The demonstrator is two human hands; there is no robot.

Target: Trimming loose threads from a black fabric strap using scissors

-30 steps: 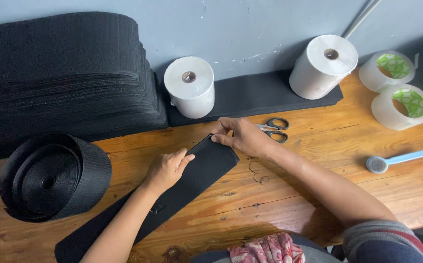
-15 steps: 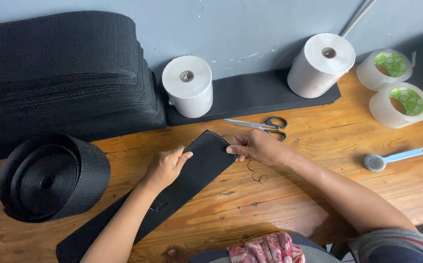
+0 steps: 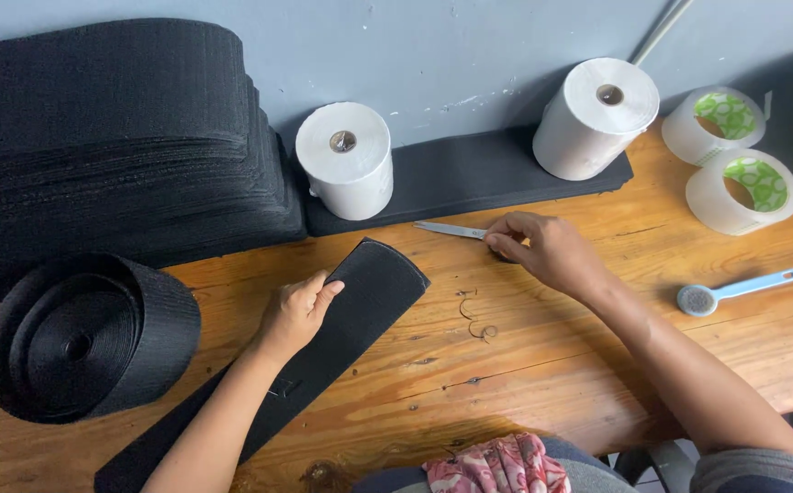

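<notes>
Moved since the earlier frame: right hand off the strip end, rightward onto the scissors at centre frame, fingers closing over the handles, blades poking out to the left. Left hand unchanged, gripping the edge of the black strip lying diagonally on the bench from centre to lower left. Step in hand, seemingly: picking up scissors for a cut. Next needing a firm grip on the handles and the blades brought to the rounded strip end.
</notes>
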